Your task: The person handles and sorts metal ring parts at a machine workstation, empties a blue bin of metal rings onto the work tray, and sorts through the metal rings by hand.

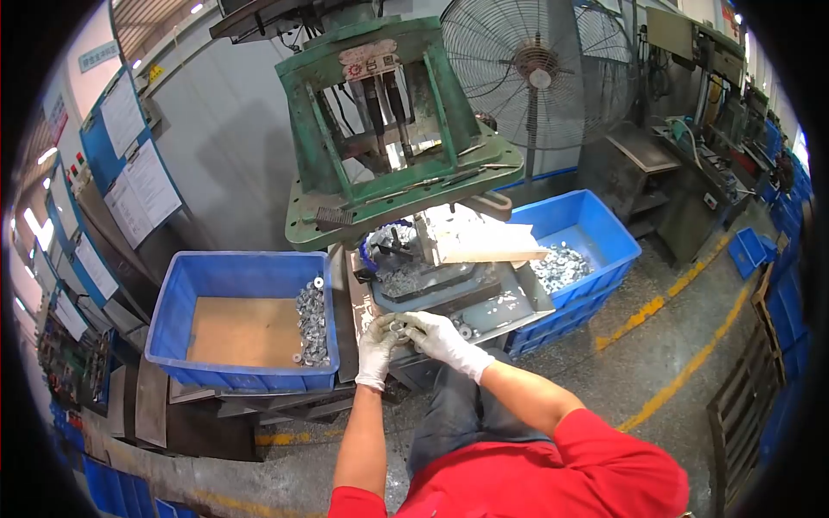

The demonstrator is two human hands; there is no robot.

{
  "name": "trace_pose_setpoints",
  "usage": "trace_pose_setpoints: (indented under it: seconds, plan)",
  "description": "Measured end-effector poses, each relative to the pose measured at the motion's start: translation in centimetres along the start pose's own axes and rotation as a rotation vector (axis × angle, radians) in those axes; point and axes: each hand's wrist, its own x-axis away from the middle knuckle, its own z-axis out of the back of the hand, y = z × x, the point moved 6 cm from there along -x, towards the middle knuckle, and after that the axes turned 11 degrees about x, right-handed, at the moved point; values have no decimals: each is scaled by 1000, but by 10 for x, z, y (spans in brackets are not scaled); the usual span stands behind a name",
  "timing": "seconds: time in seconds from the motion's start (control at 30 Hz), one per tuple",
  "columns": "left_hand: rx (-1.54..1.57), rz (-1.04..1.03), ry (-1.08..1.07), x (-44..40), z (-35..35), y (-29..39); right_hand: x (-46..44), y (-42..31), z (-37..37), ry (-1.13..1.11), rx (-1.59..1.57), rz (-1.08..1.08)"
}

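In white gloves, my two hands meet at the front edge of the machine table (414, 304). Between their fingertips is a small round metal part (397, 327), partly covered by the fingers. My left hand (376, 348) pinches it from the left, and my right hand (439, 337) reaches it from the right with bent fingers. A few loose metal parts (465, 330) lie on the table just right of my right hand. Above stands the green press (371, 203), with metal parts (390, 237) heaped beneath its plate.
At the left, a blue bin (244, 377) holds a cardboard sheet and a heap of metal parts (313, 324). Another blue bin (615, 252) with metal pieces stands right, beside a pale chute (484, 242). A large fan (537, 69) is behind; a pallet (747, 380) lies far right.
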Motion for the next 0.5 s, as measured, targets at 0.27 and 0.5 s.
trace_pose_setpoints:
  seconds: [0.27,0.5]
  plan:
    - [-191,46,4,7,-6,-1,-7,-3,4,-106,312,29]
    - [-597,-132,113,2,26,-18,-57,42,100,251,-253,-419]
